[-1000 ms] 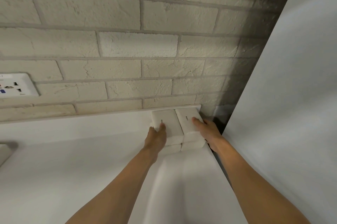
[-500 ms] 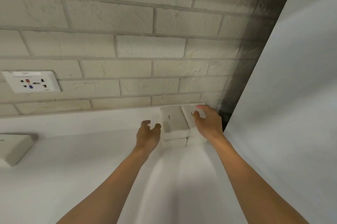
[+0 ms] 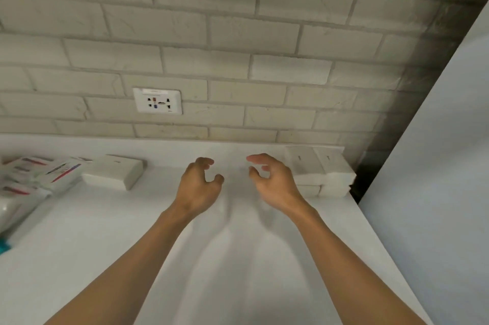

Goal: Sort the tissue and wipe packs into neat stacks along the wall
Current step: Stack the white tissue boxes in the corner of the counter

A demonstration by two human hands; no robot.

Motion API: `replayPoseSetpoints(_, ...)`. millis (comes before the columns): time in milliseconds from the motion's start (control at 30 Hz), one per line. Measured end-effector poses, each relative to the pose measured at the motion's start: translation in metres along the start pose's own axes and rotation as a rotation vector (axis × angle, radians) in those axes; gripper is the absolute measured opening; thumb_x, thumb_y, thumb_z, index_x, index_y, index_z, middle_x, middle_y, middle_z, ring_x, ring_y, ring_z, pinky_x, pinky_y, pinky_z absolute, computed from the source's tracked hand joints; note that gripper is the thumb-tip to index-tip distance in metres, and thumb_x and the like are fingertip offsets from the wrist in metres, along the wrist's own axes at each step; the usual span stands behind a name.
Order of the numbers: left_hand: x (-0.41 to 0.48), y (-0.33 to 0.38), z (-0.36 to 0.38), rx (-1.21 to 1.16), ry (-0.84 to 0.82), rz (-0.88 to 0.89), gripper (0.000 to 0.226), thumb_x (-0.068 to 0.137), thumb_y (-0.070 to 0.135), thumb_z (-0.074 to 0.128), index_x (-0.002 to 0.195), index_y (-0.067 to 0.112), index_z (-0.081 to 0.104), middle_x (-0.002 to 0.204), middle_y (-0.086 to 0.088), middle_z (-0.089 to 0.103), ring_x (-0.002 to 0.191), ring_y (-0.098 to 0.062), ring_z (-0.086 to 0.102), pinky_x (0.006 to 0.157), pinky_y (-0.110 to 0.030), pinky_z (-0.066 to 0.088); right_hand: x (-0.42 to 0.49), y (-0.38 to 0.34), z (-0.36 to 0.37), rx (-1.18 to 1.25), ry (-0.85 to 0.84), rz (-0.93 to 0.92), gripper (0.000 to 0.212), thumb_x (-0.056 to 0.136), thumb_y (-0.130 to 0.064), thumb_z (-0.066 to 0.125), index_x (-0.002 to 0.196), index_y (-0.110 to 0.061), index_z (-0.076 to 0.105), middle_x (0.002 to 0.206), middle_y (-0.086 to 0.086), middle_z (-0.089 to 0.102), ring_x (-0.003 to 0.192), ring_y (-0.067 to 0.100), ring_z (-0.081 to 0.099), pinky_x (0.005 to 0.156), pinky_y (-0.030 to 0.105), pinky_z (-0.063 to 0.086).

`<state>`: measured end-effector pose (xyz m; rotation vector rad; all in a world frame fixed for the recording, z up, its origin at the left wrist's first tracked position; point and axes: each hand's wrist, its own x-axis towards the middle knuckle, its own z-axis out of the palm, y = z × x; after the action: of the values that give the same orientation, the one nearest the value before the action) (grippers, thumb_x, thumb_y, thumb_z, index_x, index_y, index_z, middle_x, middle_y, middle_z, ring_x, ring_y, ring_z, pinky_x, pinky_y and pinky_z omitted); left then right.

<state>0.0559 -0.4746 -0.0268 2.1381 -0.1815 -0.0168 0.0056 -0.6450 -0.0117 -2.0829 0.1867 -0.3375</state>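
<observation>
- Hovering above the white counter (image 3: 238, 258), the left hand (image 3: 197, 187) and the right hand (image 3: 272, 182) both hold nothing; their fingers are loosely curled and touch no pack.
- The white tissue stacks (image 3: 320, 174) sit in the far right corner, two side by side and each two packs high, against the brick wall (image 3: 238, 41) and next to a tall white panel (image 3: 436, 166). The right hand is just beside them but apart.
- A loose white pack (image 3: 113, 170) lies flat near the wall to the left, below and left of the wall socket (image 3: 158, 100), well apart from the stacks.
- Further left, at the frame edge, printed wipe packs (image 3: 34, 176) lie in an untidy heap; their number cannot be told.
- Judgement: this looks like the gap between one placement and the next pick, with the corner stacks squared and the rest unsorted.
- The next move likely calls for a reach to the left for the loose white pack, a flat grip across its sides, and a level carry onto or beside the corner stacks.
- The wipes, being a different kind, probably want their own stack along the wall.
</observation>
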Motion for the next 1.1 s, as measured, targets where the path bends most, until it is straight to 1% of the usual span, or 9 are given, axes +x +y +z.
replayPoseSetpoints(100,-0.01,-0.021,-0.04,0.072,0.023,0.03,0.045,0.089,0.023,0.062,0.132,0.017,0.05,0.134,-0.004,0.053,0.12,-0.024,0.052,0.095,-0.031,0.044,-0.01,-0.017,0.036,0.011,-0.068,-0.04,0.025,0.094,-0.022,0.059,0.116,-0.03,0.065,0.118,-0.02,0.059,0.11,0.001,0.05,0.085,0.004,0.036)
replayPoseSetpoints(267,-0.022,-0.066,-0.107,0.182,0.055,0.03,0.042,0.088,0.022,0.062,0.129,0.015,0.053,0.131,-0.004,0.054,0.121,-0.02,0.052,0.091,-0.022,0.037,-0.024,-0.044,0.105,0.025,-0.18,-0.072,0.022,0.092,-0.021,0.061,0.111,-0.032,0.065,0.115,-0.02,0.062,0.112,0.009,0.055,0.076,0.001,0.037)
replayPoseSetpoints(367,-0.025,-0.096,-0.147,0.27,0.035,0.013,0.042,0.087,0.025,0.061,0.129,0.017,0.054,0.131,-0.004,0.054,0.121,-0.023,0.051,0.093,-0.026,0.04,-0.031,-0.061,0.148,0.015,-0.215,-0.085,0.022,0.091,-0.02,0.061,0.106,-0.035,0.066,0.111,-0.022,0.063,0.11,0.009,0.057,0.075,0.001,0.038)
replayPoseSetpoints(533,-0.024,-0.147,-0.213,0.464,-0.053,0.008,0.044,0.086,0.032,0.062,0.128,0.022,0.053,0.132,-0.003,0.054,0.123,-0.028,0.048,0.101,-0.039,0.043,-0.042,-0.093,0.213,0.001,-0.262,-0.084,0.023,0.091,-0.019,0.061,0.104,-0.037,0.063,0.111,-0.018,0.062,0.103,0.006,0.056,0.081,0.01,0.039)
replayPoseSetpoints(700,-0.021,-0.192,-0.279,0.71,-0.19,0.008,0.048,0.088,0.038,0.057,0.134,0.028,0.048,0.143,0.0,0.045,0.129,-0.029,0.039,0.106,-0.041,0.037,-0.055,-0.116,0.275,-0.015,-0.292,-0.024,0.022,0.091,-0.023,0.062,0.111,-0.032,0.066,0.113,-0.015,0.063,0.106,0.009,0.057,0.077,0.012,0.041)
replayPoseSetpoints(800,-0.013,-0.212,-0.318,0.827,-0.26,0.027,0.052,0.088,0.04,0.055,0.138,0.029,0.044,0.147,-0.001,0.04,0.131,-0.029,0.037,0.106,-0.042,0.035,-0.06,-0.129,0.306,-0.023,-0.288,-0.001,0.021,0.092,-0.023,0.061,0.111,-0.032,0.066,0.115,-0.012,0.063,0.107,0.009,0.056,0.082,0.016,0.042)
replayPoseSetpoints(933,0.004,-0.224,-0.357,0.965,-0.327,0.055,0.057,0.089,0.043,0.055,0.141,0.027,0.04,0.148,-0.003,0.041,0.133,-0.031,0.037,0.109,-0.045,0.032,-0.06,-0.141,0.337,-0.05,-0.25,0.015,0.024,0.093,-0.023,0.06,0.115,-0.032,0.064,0.12,-0.01,0.06,0.1,-0.002,0.052,0.083,0.013,0.039)
replayPoseSetpoints(1000,0.011,-0.225,-0.37,1.057,-0.385,0.063,0.06,0.09,0.048,0.054,0.144,0.026,0.037,0.149,-0.004,0.039,0.134,-0.032,0.035,0.11,-0.046,0.03,-0.059,-0.144,0.348,-0.073,-0.248,0.04,0.028,0.094,-0.025,0.059,0.121,-0.032,0.062,0.125,-0.009,0.057,0.104,0.001,0.05,0.087,0.014,0.038)
replayPoseSetpoints(1100,0.022,-0.227,-0.382,1.165,-0.447,0.054,0.064,0.09,0.055,0.052,0.144,0.024,0.037,0.149,-0.005,0.039,0.135,-0.032,0.033,0.111,-0.048,0.028,-0.052,-0.147,0.357,-0.144,-0.254,0.048,0.035,0.094,-0.028,0.058,0.129,-0.03,0.056,0.134,-0.005,0.052,0.119,0.009,0.05,0.097,0.019,0.036)
